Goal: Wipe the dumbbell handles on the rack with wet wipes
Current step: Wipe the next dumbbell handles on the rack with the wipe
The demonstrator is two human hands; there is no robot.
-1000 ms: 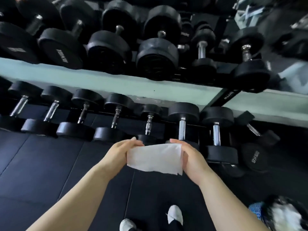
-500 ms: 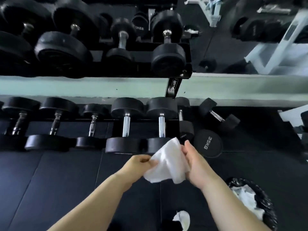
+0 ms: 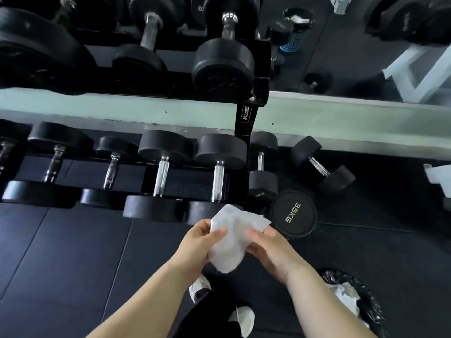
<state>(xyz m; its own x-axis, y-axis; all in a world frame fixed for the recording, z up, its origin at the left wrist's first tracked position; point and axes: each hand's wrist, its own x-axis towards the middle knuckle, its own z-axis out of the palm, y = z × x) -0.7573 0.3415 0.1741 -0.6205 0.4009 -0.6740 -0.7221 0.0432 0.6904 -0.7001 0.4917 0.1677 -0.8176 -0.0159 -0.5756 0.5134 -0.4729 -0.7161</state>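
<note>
We hold a white wipe [image 3: 231, 237] bunched between both hands in front of the rack [image 3: 244, 118]. Our left hand [image 3: 199, 245] pinches its left edge, thumb on top and fingers curled beneath; our right hand [image 3: 271, 250] closes on its right side, thumb pressed into the cloth and fingertips tucked behind the crumpled upper corner. The wipe sags in a rounded fold below the grip and fans out above it.

Just beyond the grip, on the lower tier, stands a dumbbell [image 3: 217, 176] with a bright chrome handle, its near head partly hidden by the wipe's top edge. To the left of that sits a second dumbbell [image 3: 159, 176], then smaller ones farther left. Up and to the right of the grip, a plate [image 3: 294, 213] marked 35KG leans on the floor [image 3: 73, 252], and past it a loose dumbbell [image 3: 322, 167] lies at an angle, off the rack. The upper tier carries larger dumbbells, well above the grip.

Below and right of our right hand, a bin [image 3: 366, 303] lined with black plastic holds crumpled white material. Beneath the grip, our white shoes [image 3: 244, 318] stand on the dark mat.
</note>
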